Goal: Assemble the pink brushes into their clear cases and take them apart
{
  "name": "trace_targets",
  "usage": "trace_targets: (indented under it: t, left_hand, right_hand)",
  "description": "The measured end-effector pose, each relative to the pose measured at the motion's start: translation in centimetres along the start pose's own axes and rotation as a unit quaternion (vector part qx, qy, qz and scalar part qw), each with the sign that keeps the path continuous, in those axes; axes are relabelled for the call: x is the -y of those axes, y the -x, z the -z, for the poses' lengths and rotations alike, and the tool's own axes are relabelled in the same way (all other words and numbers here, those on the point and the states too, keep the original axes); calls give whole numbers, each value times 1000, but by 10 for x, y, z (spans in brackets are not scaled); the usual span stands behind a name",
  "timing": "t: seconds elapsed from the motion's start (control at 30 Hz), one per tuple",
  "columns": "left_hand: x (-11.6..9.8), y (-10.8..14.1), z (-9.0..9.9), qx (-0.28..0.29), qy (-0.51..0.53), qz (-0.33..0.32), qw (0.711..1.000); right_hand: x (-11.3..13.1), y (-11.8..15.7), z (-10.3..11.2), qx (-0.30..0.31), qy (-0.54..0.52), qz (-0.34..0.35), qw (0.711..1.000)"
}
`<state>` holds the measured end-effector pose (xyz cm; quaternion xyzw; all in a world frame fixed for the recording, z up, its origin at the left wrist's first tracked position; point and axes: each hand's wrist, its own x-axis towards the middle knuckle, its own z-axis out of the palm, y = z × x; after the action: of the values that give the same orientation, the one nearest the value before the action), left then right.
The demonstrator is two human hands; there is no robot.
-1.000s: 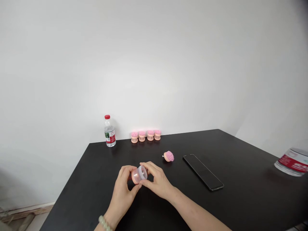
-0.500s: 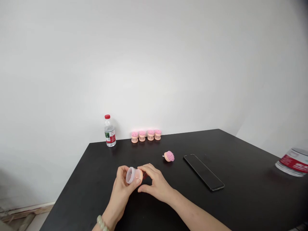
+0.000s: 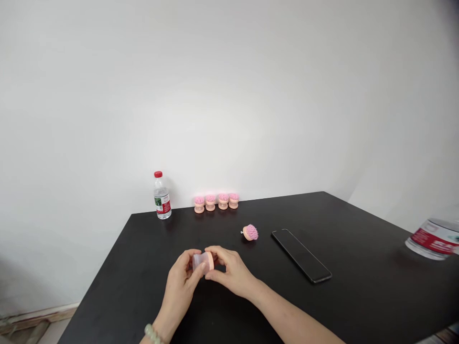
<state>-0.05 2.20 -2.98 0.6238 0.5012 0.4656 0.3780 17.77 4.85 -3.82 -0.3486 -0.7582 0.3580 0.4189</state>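
Observation:
Near the front of the black table, my left hand [image 3: 179, 283] is closed around a small translucent plastic cup [image 3: 199, 260], its thumb along the near side. A peach-coloured ring [image 3: 211, 262] sits at the cup's right end. My right hand [image 3: 233, 274] grips that end, fingertips on top and thumb below; its palm side hides what lies behind the ring. Beyond the hands, a brush head [image 3: 250, 232] with pink bristles and a peach base lies on its side, a small white stem pointing left.
Several pink-bristled round brushes [image 3: 223, 202] stand in a row by the wall. Left of them is a red-capped water bottle [image 3: 162, 200]. A black phone [image 3: 301, 255] lies on the black table [image 3: 150, 253] to the right, and another bottle [image 3: 432, 239] is at the right edge.
The cup has turned so its open mouth no longer faces me and it now shows side-on. My right fingers have closed in on its peach end. The view has shifted slightly.

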Motion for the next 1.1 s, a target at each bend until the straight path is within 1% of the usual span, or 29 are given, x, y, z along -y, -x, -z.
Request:
trace_targets:
  t: [0.1, 0.17, 0.23, 0.33, 0.37, 0.4, 0.43, 0.5, 0.6, 0.7, 0.77, 0.83, 0.9, 1.03, 1.1]
  left_hand:
    - [-3, -1, 2, 1, -27, -3, 1000]
    - [-6, -1, 3, 1, -28, -1, 1000]
    - [-9, 1, 2, 3, 3, 19, 1000]
    - [-10, 3, -3, 14, 95, 71, 993]
    - [-9, 4, -4, 18, 124, 84, 988]
    - [-9, 4, -5, 18, 147, 93, 985]
    - [-8, 4, -5, 16, 161, 98, 982]
    - [-7, 3, -4, 1, 162, 99, 982]
    - [-6, 2, -2, -10, 125, 80, 989]
    - [-6, 2, -2, -5, 103, 68, 992]
    - [-7, 3, -3, -3, 110, 83, 990]
    - [-7, 3, -6, -8, 140, 115, 983]
    - [-6, 2, -7, -14, 184, 151, 971]
    - [-1, -4, -4, -37, 248, 193, 949]
    - [1, -7, 1, -66, 253, 200, 944]
  right_hand:
    - [4, 0, -2, -10, -9, 8, 1000]
    - [7, 1, -2, -19, -2, 21, 1000]
    - [11, 3, -2, -30, 32, 68, 997]
    - [15, 6, 1, -29, 115, 178, 977]
    - [15, 7, 1, -22, 134, 200, 970]
    - [15, 7, 2, -14, 144, 207, 968]
    - [13, 7, 2, -9, 142, 196, 970]
    - [9, 6, 2, 3, 111, 142, 984]
    - [2, 4, -1, 20, 40, 59, 997]
    - [1, 2, -2, 3, 12, 24, 1000]
    - [4, 2, -2, -13, 19, 24, 999]
    - [10, 4, -2, -12, 57, 59, 997]
    - [17, 6, -2, -9, 117, 122, 986]
    - [29, 8, 1, -21, 217, 249, 944]
    - [29, 6, 7, -41, 248, 278, 927]
